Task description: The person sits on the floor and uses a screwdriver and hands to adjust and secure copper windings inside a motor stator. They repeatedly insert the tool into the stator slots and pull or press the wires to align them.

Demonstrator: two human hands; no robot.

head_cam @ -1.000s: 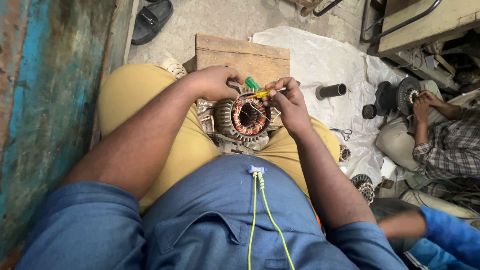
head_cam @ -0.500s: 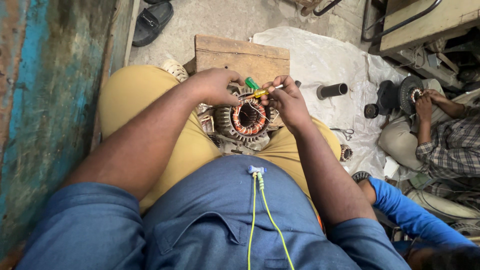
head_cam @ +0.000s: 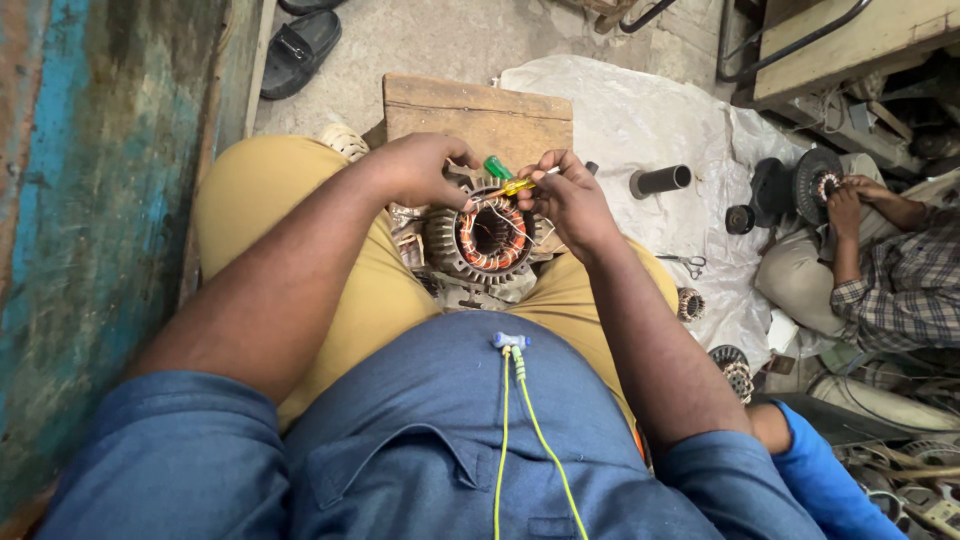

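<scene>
Nearest the camera hang a blue shirt and a yellow-green cord (head_cam: 515, 430), and just beyond them, in the person's lap between the tan-trousered thighs, sits the motor stator (head_cam: 487, 240), a ribbed metal ring with copper windings showing inside. The left hand (head_cam: 425, 168) rests on the stator's upper left rim, its fingers curled over the edge and steadying it. The right hand (head_cam: 565, 195) is at the upper right rim, its fingers pinched on a small screwdriver (head_cam: 512, 178) with a green and yellow handle, whose tip points in toward the windings beside thin wire leads. The work in hand looks like picking at or tucking the winding wires; a careful, small push of the tip seems called for, with the left hand keeping the ring from turning. Past the fingers stands a wooden block (head_cam: 478, 112) on the floor, then a white sheet (head_cam: 640, 120) carrying a dark metal tube (head_cam: 660, 181). No container with contents is visible. Far right, another person's hand (head_cam: 845, 205) holds a second stator.
</scene>
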